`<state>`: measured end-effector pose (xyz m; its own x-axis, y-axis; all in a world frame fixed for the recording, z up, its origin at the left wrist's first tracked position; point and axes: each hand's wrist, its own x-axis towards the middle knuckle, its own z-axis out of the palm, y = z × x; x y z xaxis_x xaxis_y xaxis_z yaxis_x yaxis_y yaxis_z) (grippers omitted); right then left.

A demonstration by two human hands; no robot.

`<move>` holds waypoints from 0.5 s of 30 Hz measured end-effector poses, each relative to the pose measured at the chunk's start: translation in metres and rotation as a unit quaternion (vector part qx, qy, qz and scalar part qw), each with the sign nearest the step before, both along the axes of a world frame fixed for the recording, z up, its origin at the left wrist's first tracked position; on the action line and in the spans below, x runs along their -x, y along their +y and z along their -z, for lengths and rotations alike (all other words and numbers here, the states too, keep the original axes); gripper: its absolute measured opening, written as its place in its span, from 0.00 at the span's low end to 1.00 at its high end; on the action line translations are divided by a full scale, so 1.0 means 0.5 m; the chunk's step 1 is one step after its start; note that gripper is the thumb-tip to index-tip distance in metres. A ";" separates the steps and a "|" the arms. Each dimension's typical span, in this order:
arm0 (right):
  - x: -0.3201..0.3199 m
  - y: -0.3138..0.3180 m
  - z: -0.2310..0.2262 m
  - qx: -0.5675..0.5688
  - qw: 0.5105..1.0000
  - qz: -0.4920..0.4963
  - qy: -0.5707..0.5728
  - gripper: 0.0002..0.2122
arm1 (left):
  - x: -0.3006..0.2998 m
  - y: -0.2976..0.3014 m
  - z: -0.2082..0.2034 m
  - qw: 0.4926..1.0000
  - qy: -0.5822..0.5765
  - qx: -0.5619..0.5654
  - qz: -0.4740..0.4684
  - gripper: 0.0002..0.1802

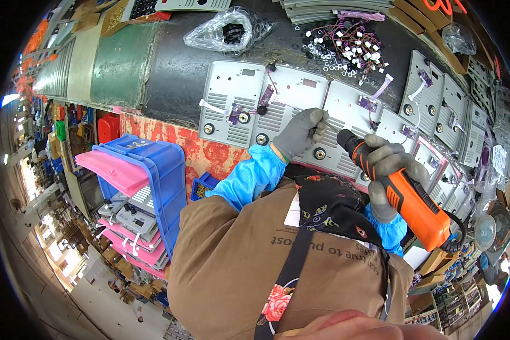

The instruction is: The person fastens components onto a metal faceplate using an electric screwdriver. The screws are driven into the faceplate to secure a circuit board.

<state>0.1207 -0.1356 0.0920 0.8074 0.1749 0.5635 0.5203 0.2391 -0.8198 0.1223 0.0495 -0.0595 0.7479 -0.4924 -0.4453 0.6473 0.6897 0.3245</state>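
Observation:
My right hand [388, 170], in a grey glove, is wrapped round an orange and black power screwdriver [416, 207]. Its thin bit points up and left, toward my left hand [302, 134]. That hand is gloved too, its fingertips pinched together close to the bit's end; whatever they hold is too small to make out. Both hands are over a row of light grey slotted metal panels [224, 76]. Small purple circuit boards [368, 103] with white-plugged leads are on these panels, along with round brass-centred sockets [319, 153].
Wire leads with white plugs and loose rings [351, 48] lie heaped at the back, beside a clear plastic bag [229, 31] of black parts. On the left, a blue crate [173, 187] stands by stacked panels and pink sheets [116, 173]. More panels [422, 68] lie at right.

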 end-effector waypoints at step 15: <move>0.003 0.011 -0.012 -0.029 0.998 0.019 0.045 0.30 | -0.003 0.013 -0.012 0.995 -0.081 -0.052 0.023 0.22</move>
